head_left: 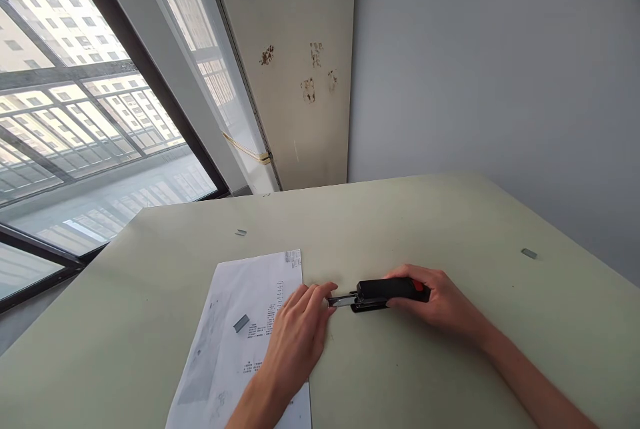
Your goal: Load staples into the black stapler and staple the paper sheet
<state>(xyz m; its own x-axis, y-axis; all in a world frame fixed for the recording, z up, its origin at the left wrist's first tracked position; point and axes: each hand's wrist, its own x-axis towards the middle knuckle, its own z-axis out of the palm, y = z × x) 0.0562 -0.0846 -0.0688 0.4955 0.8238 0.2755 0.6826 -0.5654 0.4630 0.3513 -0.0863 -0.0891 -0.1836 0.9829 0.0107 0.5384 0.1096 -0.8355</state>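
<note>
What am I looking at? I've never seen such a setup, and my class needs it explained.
No machine: just a person's bare left hand and right hand. The only picture comes from a camera worn on the head, looking forward and down. The right hand holds a black stapler; the left pinches the metal rail protruding from it. On the table lies a printed sheet, partly covered by the left hand, with a grey strip, apparently staples, on it. Another strip lies far right.

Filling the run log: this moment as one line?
left hand: pinching metal slide | right hand: holding black stapler | slide: sticking out of stapler | staple strip: on paper
</note>
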